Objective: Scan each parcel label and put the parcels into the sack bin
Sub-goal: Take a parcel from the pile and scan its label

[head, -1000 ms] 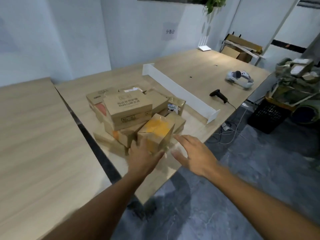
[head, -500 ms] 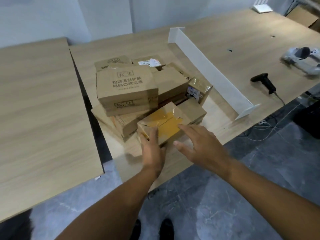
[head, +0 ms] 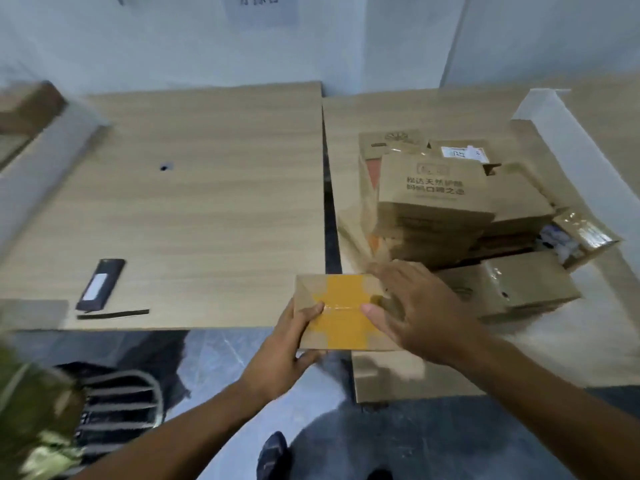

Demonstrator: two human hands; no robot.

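Fingers (head: 310, 357) and thumb of the left hand (head: 280, 344) curl round the near left corner of the small parcel (head: 341, 317) with yellow tape. The right hand (head: 426, 313) lies flat on its top, fingers spread out. The parcel is held at the near edge, over the gap between the left table (head: 207, 202) and the right table (head: 398, 112), just left of the pile of parcels (head: 436, 202).

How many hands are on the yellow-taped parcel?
2. The left hand grips the parcel at its left edge; the right hand lies over its right end.
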